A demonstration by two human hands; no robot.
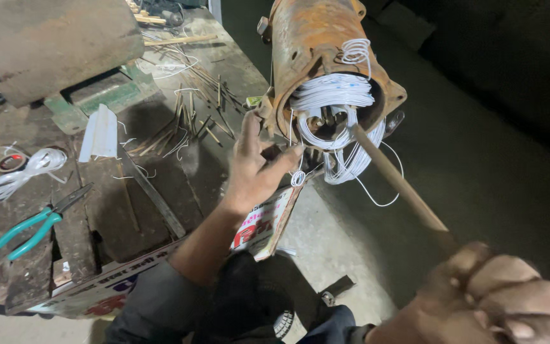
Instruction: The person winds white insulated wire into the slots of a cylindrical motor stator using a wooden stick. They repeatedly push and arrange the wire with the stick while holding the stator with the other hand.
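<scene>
While the rusty motor housing is lying on its side with its open end facing the camera, a long wooden stick is gripped in the right hand, fingers clenched tight around the near end. The far tip of the stick is poked into the white wire coils packed inside the housing mouth, well away from the fist. The left hand is held up just beside the housing rim, fingers spread loosely, with the thumb and forefinger touching a small loop of the white wire (whether it's actually pinched can't be told, it's pretty small). More loops are seen hanging out below the opening, right by those fingertips.

Off past the left wrist, a scarred wooden workbench is littered with thin sticks, a white folded paper piece and green-handled pliers. A bundle of white wire is left farther out, near the bench edge. A printed card is tucked under the left forearm.
</scene>
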